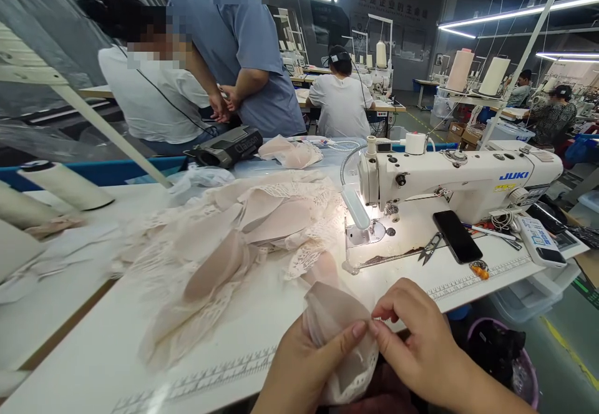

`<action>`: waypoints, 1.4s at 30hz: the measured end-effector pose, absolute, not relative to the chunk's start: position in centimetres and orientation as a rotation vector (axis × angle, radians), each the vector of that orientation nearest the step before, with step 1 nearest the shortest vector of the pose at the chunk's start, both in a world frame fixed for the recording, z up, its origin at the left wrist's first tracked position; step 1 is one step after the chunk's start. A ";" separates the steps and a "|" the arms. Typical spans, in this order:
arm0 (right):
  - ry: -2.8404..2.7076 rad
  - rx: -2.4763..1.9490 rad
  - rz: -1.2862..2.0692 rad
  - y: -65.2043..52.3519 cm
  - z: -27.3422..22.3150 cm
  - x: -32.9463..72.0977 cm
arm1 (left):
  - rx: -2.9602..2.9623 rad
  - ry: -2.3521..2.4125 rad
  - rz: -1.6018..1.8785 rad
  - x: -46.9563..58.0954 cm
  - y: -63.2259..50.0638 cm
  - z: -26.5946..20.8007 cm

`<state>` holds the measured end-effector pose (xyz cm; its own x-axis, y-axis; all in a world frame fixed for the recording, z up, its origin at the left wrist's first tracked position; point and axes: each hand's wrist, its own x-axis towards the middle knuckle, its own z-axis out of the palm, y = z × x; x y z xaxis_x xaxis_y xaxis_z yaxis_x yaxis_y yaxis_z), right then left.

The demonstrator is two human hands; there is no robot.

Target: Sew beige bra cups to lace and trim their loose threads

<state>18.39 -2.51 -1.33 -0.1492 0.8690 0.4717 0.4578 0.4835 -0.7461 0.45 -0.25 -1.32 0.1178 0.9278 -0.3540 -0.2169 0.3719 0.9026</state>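
Observation:
A pale beige bra cup with lace edging (334, 314) is held at the front edge of the sewing table. My left hand (309, 364) is closed round its lower left side, the thumb pressed on the fabric. With thumb and index finger, my right hand (412, 333) pinches the cup's right edge, close to the left thumb. Just beyond the hands lies a heap of similar beige lace pieces (276, 214), spread over the table's left and middle. To the right of the heap stands a white sewing machine (449, 177), its lamp lit over the needle plate (367, 234).
Thread snips (429, 247), a black phone (457, 237) and a white boxy device (540, 242) lie right of the needle. Thread cones (68, 184) stand at left. A dark case (229, 146) sits behind the heap. Several people work or stand beyond the table.

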 end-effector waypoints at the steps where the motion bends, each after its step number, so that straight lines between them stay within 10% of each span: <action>1: -1.779 -1.132 0.542 -2.4 -1.3 18.3 | 0.828 1.164 0.985 0.4 -0.3 -1.4; 14: -1.914 -0.944 0.382 -2.3 -2.2 17.5 | 0.701 0.935 0.884 0.6 0.1 -1.0; 42: -1.820 -1.019 1.379 -4.0 -1.5 19.8 | 0.568 0.899 0.823 0.4 0.2 -0.9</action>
